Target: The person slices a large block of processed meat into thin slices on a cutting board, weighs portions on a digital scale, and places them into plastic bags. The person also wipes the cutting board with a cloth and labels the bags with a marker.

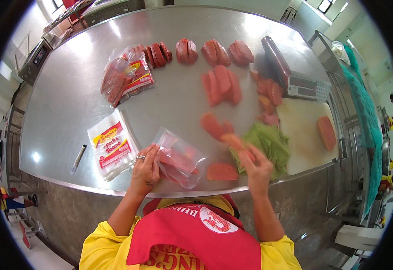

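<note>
My left hand [146,167] is closed on the edge of a clear plastic bag [189,167] lying near the table's front edge. Reddish meat slices [175,160] show through the film. Further right, my right hand [256,165] pinches a thin pink meat slice [233,141], slightly blurred. Beyond that slice, loose meat slices [212,127] rest on the steel, and another slice [222,171] lies between my hands. A crumpled green cloth [268,144] is beside my right hand. Printed flat packaging bags [113,146] are stacked just left of my left hand.
Sliced meat portions [186,51] line the far side of the steel table [169,96], beside filled bags [126,78]. At right stand a digital scale [295,74] and a white cutting board [306,135] bearing a meat piece [326,133]. A marker [78,159] lies at left.
</note>
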`<state>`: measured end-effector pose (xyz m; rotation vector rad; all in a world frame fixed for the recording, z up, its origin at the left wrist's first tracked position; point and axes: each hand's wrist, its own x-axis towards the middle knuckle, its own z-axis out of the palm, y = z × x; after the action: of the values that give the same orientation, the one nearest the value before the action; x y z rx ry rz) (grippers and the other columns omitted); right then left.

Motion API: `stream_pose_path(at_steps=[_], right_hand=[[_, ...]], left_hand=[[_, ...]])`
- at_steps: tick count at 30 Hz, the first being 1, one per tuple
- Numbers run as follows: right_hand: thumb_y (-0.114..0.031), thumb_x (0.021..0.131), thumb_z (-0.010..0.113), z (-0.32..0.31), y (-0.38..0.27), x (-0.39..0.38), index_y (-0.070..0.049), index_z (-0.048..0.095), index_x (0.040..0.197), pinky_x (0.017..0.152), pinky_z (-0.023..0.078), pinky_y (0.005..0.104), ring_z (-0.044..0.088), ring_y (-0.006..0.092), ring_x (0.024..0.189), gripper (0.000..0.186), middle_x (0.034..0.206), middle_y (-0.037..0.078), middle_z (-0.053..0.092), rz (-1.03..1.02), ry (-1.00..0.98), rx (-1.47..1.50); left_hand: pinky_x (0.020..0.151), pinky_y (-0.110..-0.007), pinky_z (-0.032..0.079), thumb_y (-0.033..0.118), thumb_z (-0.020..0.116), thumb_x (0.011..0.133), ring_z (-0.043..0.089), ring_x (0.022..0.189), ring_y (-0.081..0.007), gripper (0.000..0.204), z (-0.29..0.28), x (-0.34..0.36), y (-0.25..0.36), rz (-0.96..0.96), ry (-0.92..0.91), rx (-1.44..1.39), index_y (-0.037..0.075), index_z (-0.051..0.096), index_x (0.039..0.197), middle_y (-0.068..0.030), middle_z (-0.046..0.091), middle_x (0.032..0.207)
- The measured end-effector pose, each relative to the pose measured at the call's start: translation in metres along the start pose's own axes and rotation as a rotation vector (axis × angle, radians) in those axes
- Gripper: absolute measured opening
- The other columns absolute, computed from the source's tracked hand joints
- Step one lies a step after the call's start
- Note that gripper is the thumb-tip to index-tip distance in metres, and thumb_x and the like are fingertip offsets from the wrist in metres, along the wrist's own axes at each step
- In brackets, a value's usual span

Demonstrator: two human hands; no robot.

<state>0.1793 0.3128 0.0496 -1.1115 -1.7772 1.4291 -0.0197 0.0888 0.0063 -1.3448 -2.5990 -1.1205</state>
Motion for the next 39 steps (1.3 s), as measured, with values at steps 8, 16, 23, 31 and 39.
stream_pose_path(at_steps=[8,16,23,31,39], right_hand=[[-0.017,0.078,0.071,0.047,0.014,0.058,-0.001,0.063,0.112,0.093,0.042,0.0431,0.051,0.0347,0.108,0.039,0.11,0.018,0.06,-0.708,0.138,-0.691],[-0.013,0.085,0.051,0.11,0.044,0.061,0.005,0.036,0.136,0.099,0.036,0.05,0.047,0.0372,0.119,0.056,0.128,0.024,0.049,-0.541,-0.211,-1.12],[-0.013,0.076,0.064,0.102,0.026,0.085,-0.002,0.045,0.124,0.085,0.042,0.0524,0.054,0.0383,0.104,0.053,0.108,0.022,0.056,-0.399,-0.237,-0.934],[-0.015,0.08,0.067,0.053,0.015,0.074,0.0,0.058,0.1,0.074,0.053,0.036,0.064,0.0271,0.079,0.027,0.085,0.015,0.064,-0.265,-0.265,-0.259],[-0.012,0.085,0.068,-0.01,0.003,0.008,0.002,0.057,0.114,0.048,0.046,0.0207,0.057,0.0077,0.061,0.034,0.083,0.003,0.061,0.49,-0.756,0.141]], left_hand=[[0.107,-0.046,0.031,0.042,0.056,0.091,0.045,0.124,-0.0392,0.056,-0.003,-0.002,0.024,0.03,-0.294,0.002,-0.004,0.051,0.124,-0.0223,0.053,0.126],[0.112,-0.054,0.013,0.076,0.057,0.069,0.026,0.136,-0.0446,0.109,0.013,-0.007,0.031,0.151,-0.389,0.2,-0.005,0.033,0.139,-0.027,0.035,0.142],[0.113,-0.054,0.01,0.064,0.065,0.07,0.021,0.138,-0.0442,0.103,0.016,0.004,0.057,0.088,-0.504,0.249,-0.004,0.031,0.141,-0.0269,0.032,0.145],[0.112,-0.053,0.018,0.031,0.055,0.086,0.034,0.132,-0.0442,0.055,0.037,-0.003,0.035,0.21,-0.367,0.247,-0.001,0.049,0.13,-0.0249,0.043,0.138],[0.109,-0.048,0.028,0.025,0.046,0.094,0.042,0.128,-0.0386,0.042,0.037,-0.002,0.021,0.162,-0.28,0.041,0.0,0.052,0.127,-0.0222,0.049,0.134]])
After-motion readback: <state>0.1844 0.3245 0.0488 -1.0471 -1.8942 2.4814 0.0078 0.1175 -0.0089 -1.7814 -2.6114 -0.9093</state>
